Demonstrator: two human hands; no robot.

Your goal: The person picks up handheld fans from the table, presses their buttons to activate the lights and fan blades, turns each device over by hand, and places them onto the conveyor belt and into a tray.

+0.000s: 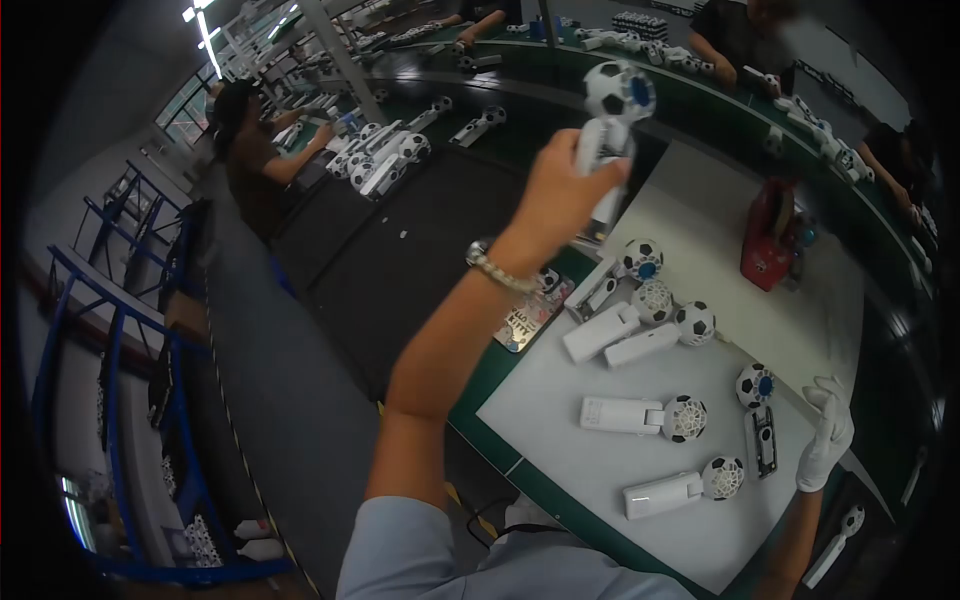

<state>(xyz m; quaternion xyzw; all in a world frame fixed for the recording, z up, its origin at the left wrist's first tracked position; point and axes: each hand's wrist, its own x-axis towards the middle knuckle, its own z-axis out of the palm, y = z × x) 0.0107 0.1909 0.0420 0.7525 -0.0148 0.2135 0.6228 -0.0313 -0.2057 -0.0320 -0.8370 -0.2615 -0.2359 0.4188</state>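
Observation:
My bare left hand (562,192), arm stretched forward, is closed around the white handle of a handheld fan (608,92) with a soccer-ball head. It holds the fan raised above the work surface, the head's blue inside showing. My right hand (827,440), in a white glove, is at the right edge of the white sheet (560,465) with fingers extended and nothing visible in it. Nearest to it lies a fan with an exposed dark handle (764,440) and a blue-centred ball head (755,385). Several other white fans (625,415) lie on the sheet.
A phone with a decorated case (528,318) lies at the sheet's left edge. A red bag (768,240) stands at the right. More fans (385,160) are piled beyond the black surface (400,240). Several people work along the green conveyor (480,92). Blue racks (120,330) stand left.

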